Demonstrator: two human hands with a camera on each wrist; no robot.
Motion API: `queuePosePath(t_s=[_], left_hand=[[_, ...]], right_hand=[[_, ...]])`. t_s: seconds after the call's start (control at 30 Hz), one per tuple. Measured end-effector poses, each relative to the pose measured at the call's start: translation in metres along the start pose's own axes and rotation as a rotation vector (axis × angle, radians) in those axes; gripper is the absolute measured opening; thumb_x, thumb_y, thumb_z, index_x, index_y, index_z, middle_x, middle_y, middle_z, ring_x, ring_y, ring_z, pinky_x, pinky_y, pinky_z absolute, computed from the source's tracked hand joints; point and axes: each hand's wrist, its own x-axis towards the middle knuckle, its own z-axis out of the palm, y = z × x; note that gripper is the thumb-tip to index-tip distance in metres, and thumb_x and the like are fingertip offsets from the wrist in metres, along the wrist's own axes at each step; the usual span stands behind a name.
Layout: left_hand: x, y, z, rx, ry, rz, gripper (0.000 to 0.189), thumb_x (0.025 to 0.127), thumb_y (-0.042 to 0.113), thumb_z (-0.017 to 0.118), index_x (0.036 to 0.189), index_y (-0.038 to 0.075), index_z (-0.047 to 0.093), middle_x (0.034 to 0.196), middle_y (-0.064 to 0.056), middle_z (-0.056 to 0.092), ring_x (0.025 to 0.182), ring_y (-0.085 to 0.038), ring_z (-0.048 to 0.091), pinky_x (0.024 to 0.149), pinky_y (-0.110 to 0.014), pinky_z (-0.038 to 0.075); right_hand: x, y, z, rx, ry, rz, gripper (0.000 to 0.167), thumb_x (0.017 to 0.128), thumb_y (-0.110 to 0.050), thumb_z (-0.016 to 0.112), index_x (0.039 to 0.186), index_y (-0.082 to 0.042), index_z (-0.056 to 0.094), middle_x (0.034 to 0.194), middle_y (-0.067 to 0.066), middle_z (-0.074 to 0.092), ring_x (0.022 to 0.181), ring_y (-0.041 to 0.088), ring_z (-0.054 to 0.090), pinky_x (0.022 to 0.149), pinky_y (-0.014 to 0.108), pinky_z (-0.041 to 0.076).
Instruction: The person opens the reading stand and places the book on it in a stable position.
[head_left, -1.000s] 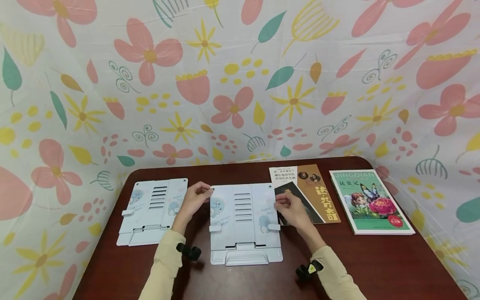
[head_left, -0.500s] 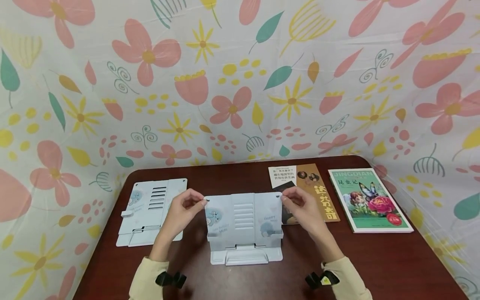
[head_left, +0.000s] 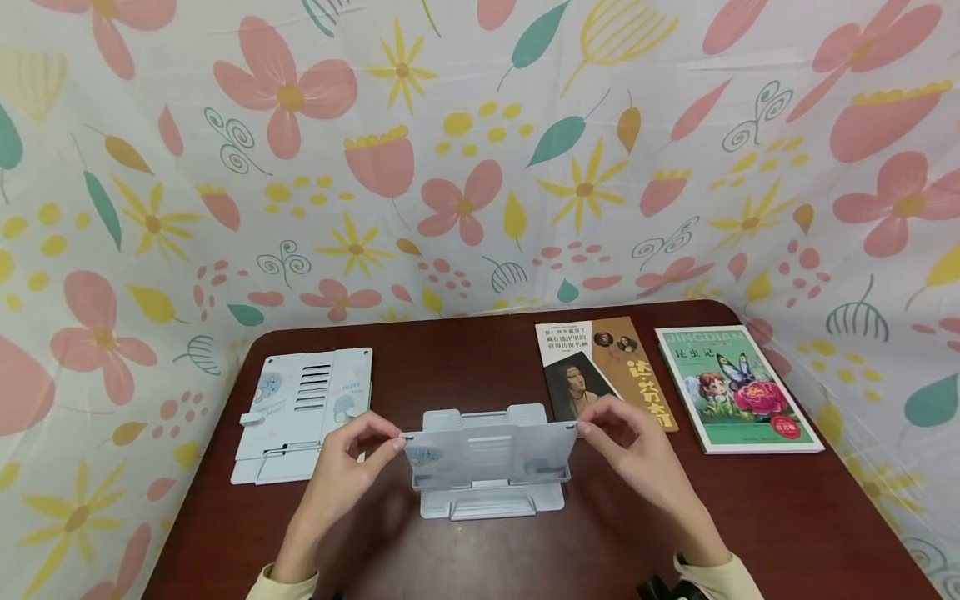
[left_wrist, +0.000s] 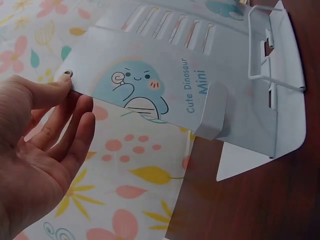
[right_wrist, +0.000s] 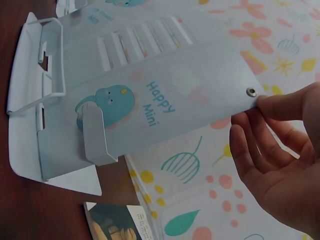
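Note:
A pale blue folding book stand (head_left: 487,457) with dinosaur pictures is at the middle of the table, its back panel raised steeply above its base. My left hand (head_left: 345,467) pinches the panel's upper left corner between thumb and fingers. At the upper right corner, my right hand (head_left: 637,454) pinches the panel the same way. Close up in the left wrist view, a page clip (left_wrist: 214,111) sticks out at the panel's side edge. Another page clip (right_wrist: 96,135) shows in the right wrist view, along with the wire ledge (right_wrist: 52,60) at the stand's foot.
A second, similar book stand (head_left: 300,408) lies flat at the left. Behind my right hand lies a brown and white book (head_left: 637,367). Farther right is a green book (head_left: 738,392) with a butterfly cover. A flower-patterned cloth (head_left: 465,125) hangs behind the dark wooden table (head_left: 315,333).
Both hands have moved to the top corners and lifted the stand's back panel from nearly flat to steep, bringing its top edge toward me. Part of the base now shows behind it.

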Motion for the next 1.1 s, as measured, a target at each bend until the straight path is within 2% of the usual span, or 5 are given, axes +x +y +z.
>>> queuePosePath(t_s=[0.17, 0.27, 0.43, 0.7, 1.1], left_hand=[[-0.014, 0.004, -0.001, -0.012, -0.027, 0.044, 0.013, 0.089, 0.004, 0.076, 0.092, 0.015, 0.071, 0.086, -0.001, 0.069, 0.078, -0.011, 0.064, 0.072, -0.023, 0.054], [-0.021, 0.002, -0.001, -0.018, -0.046, 0.110, 0.016, 0.087, 0.000, 0.077, 0.092, 0.014, 0.071, 0.085, -0.001, 0.070, 0.079, -0.012, 0.065, 0.073, -0.023, 0.054], [-0.031, -0.005, 0.001, -0.043, -0.066, 0.197, 0.023, 0.081, -0.010, 0.077, 0.090, 0.010, 0.071, 0.084, -0.003, 0.070, 0.081, -0.012, 0.066, 0.076, -0.022, 0.053], [-0.042, -0.013, 0.003, -0.134, -0.132, 0.220, 0.030, 0.079, -0.016, 0.076, 0.090, 0.011, 0.070, 0.086, -0.005, 0.070, 0.082, -0.014, 0.067, 0.077, -0.024, 0.057], [-0.048, -0.023, 0.010, -0.169, -0.081, 0.244, 0.031, 0.077, -0.020, 0.074, 0.090, 0.007, 0.070, 0.086, -0.008, 0.069, 0.082, -0.013, 0.068, 0.076, -0.022, 0.057]], right_hand=[[-0.014, -0.001, -0.005, -0.003, -0.046, -0.038, 0.017, 0.093, 0.002, 0.069, 0.097, -0.015, 0.068, 0.096, 0.003, 0.072, 0.085, 0.009, 0.065, 0.070, 0.023, 0.054], [-0.022, 0.002, -0.006, 0.009, -0.078, -0.055, 0.020, 0.093, 0.003, 0.069, 0.097, -0.016, 0.069, 0.100, -0.001, 0.073, 0.093, 0.010, 0.067, 0.075, 0.022, 0.055], [-0.034, 0.005, -0.006, 0.023, -0.111, -0.085, 0.023, 0.092, 0.005, 0.069, 0.099, -0.017, 0.068, 0.096, -0.002, 0.071, 0.093, 0.008, 0.066, 0.076, 0.022, 0.054], [-0.051, 0.009, -0.005, 0.043, -0.131, -0.109, 0.029, 0.088, 0.010, 0.070, 0.100, -0.017, 0.069, 0.097, -0.004, 0.072, 0.094, 0.008, 0.067, 0.083, 0.021, 0.053], [-0.059, 0.022, 0.000, 0.143, -0.155, -0.098, 0.022, 0.092, 0.011, 0.065, 0.107, -0.006, 0.069, 0.102, 0.003, 0.071, 0.095, 0.012, 0.067, 0.080, 0.022, 0.057]])
